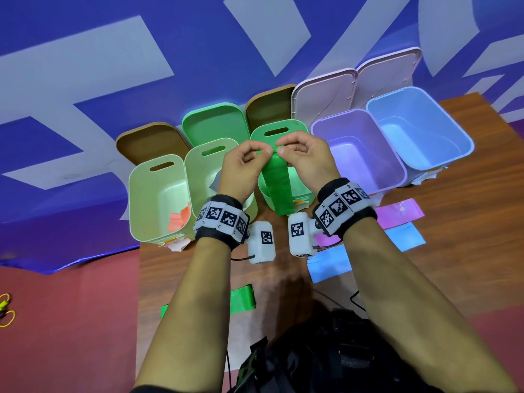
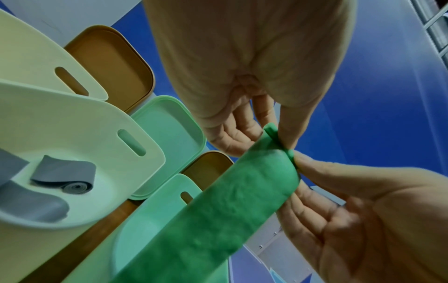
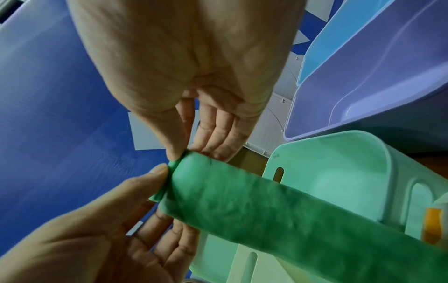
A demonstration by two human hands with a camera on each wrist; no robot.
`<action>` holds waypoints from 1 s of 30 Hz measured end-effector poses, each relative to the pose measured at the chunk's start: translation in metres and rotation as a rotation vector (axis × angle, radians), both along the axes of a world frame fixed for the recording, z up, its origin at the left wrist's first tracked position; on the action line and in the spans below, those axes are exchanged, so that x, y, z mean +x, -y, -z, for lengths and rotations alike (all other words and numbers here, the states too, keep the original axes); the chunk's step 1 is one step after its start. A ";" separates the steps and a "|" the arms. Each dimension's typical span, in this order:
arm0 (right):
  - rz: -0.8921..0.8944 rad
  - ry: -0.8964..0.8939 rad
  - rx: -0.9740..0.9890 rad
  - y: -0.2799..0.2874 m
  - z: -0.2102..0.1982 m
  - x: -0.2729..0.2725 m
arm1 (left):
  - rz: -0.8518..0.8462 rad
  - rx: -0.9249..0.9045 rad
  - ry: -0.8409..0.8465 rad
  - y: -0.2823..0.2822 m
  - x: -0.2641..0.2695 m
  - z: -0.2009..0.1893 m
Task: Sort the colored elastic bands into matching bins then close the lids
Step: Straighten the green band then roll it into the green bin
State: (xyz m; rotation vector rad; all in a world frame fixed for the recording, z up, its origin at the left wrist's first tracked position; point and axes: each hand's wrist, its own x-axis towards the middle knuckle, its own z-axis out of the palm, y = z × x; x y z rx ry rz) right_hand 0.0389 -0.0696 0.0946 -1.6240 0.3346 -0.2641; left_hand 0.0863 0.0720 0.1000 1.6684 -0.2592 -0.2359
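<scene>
1. The fingers (image 2: 288,134) of the left hand (image 1: 241,168) are pinching the top edge of a dark green elastic band (image 1: 279,185), thumb pressing against forefinger with the band's folded end clamped between them.
2. The fingers (image 3: 179,147) of the right hand (image 1: 307,163) are clamping the same top edge just beside the left thumb, the remaining fingers of both hands curling loosely behind.
3. The dark green elastic band is hanging down from the two pinches as a flat strip, directly over the open mint green bin (image 1: 283,131), its lower end reaching past that bin's near rim.
4. Left of the mint green bin, a pale green bin (image 2: 109,118) is holding grey elastic bands (image 2: 65,178), one partly rolled.
5. Further left of the mint green bin, a second pale green bin (image 1: 141,194) is holding orange bands (image 1: 178,219).
6. Right of the mint green bin, a purple bin (image 1: 391,154) and then a blue bin (image 1: 453,131) are standing open.
7. Behind the mint green bin, lids are leaning upright: brown lids (image 1: 153,140), a green lid (image 1: 212,123) and pale pink lids (image 1: 323,92).
8. Nearer the person than the mint green bin, purple bands (image 1: 399,211), blue bands (image 1: 329,265) and a green band (image 1: 242,299) are lying flat on the wooden tabletop (image 1: 467,222).
</scene>
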 end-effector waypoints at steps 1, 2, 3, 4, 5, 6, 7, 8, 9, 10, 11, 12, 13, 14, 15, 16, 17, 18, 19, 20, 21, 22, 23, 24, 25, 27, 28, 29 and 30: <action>-0.001 -0.005 0.000 -0.001 0.000 0.000 | 0.003 -0.001 0.005 0.000 0.000 -0.001; -0.001 -0.015 0.004 -0.001 0.000 0.000 | 0.004 -0.005 0.005 0.000 0.000 -0.002; 0.000 -0.027 0.007 -0.002 0.000 0.000 | 0.005 -0.017 0.002 0.000 0.000 -0.003; -0.002 -0.033 0.006 -0.002 0.000 0.000 | 0.007 -0.030 0.004 0.000 0.000 -0.004; -0.005 -0.027 0.007 -0.003 0.000 0.000 | 0.011 -0.040 0.011 0.000 0.000 -0.005; -0.006 -0.014 0.011 -0.003 0.000 -0.001 | 0.014 -0.041 0.019 0.000 0.001 -0.005; -0.005 0.000 0.014 -0.004 -0.001 -0.001 | 0.017 -0.039 0.025 0.000 0.001 -0.004; 0.001 0.009 0.007 -0.004 -0.001 -0.002 | 0.019 -0.038 0.027 0.000 0.001 -0.004; 0.008 0.011 -0.006 -0.004 -0.001 -0.002 | 0.021 -0.042 0.021 -0.001 0.000 -0.002; 0.014 0.007 -0.018 -0.004 -0.001 -0.002 | 0.022 -0.044 0.011 -0.001 -0.001 -0.002; 0.016 0.001 -0.019 -0.004 0.000 -0.001 | 0.017 -0.042 -0.004 0.000 -0.002 -0.001; 0.013 -0.003 -0.014 -0.004 0.000 -0.001 | 0.011 -0.032 -0.020 0.001 -0.003 0.001; 0.008 -0.002 -0.005 -0.003 0.000 -0.001 | 0.006 -0.021 -0.033 0.002 -0.004 0.002; 0.003 0.001 0.001 -0.002 0.000 -0.002 | -0.003 -0.006 -0.038 0.002 -0.005 0.003; -0.001 0.005 0.004 -0.002 0.000 -0.002 | -0.006 0.001 -0.038 0.002 -0.005 0.004; -0.005 0.010 0.003 -0.002 -0.001 -0.003 | -0.004 0.000 -0.041 0.002 -0.004 0.005; -0.006 0.014 0.003 -0.002 -0.002 -0.003 | 0.003 -0.009 -0.041 0.002 -0.004 0.006; -0.005 0.013 0.005 -0.002 -0.001 -0.003 | 0.010 -0.017 -0.041 0.002 -0.004 0.006; -0.002 0.006 0.006 -0.002 0.000 -0.002 | 0.010 -0.026 -0.039 0.001 -0.004 0.005; 0.002 -0.003 0.003 -0.003 0.000 -0.002 | 0.008 -0.029 -0.037 0.001 -0.004 0.004; 0.006 -0.008 -0.003 -0.003 0.001 -0.002 | 0.008 -0.030 -0.032 0.001 -0.004 0.003; 0.012 -0.009 -0.015 -0.003 0.002 -0.001 | 0.014 -0.028 -0.025 0.001 -0.004 0.002; 0.015 -0.009 -0.027 -0.003 0.002 -0.001 | 0.019 -0.025 -0.024 0.002 -0.004 0.001; 0.016 -0.007 -0.038 -0.002 0.002 -0.001 | 0.013 -0.015 -0.032 0.003 -0.004 0.001; 0.012 -0.005 -0.043 -0.002 0.000 -0.001 | 0.001 -0.007 -0.044 0.003 -0.004 0.002; -0.001 0.000 -0.040 -0.002 -0.002 -0.001 | -0.020 -0.006 -0.054 0.003 -0.005 0.003; -0.006 -0.002 -0.038 -0.002 -0.003 -0.002 | -0.021 -0.005 -0.046 0.003 -0.005 0.003; -0.009 -0.005 -0.037 -0.002 -0.003 -0.002 | -0.017 -0.006 -0.031 0.003 -0.005 0.003; -0.009 -0.009 -0.035 -0.002 -0.003 -0.002 | -0.015 -0.005 -0.017 0.003 -0.006 0.003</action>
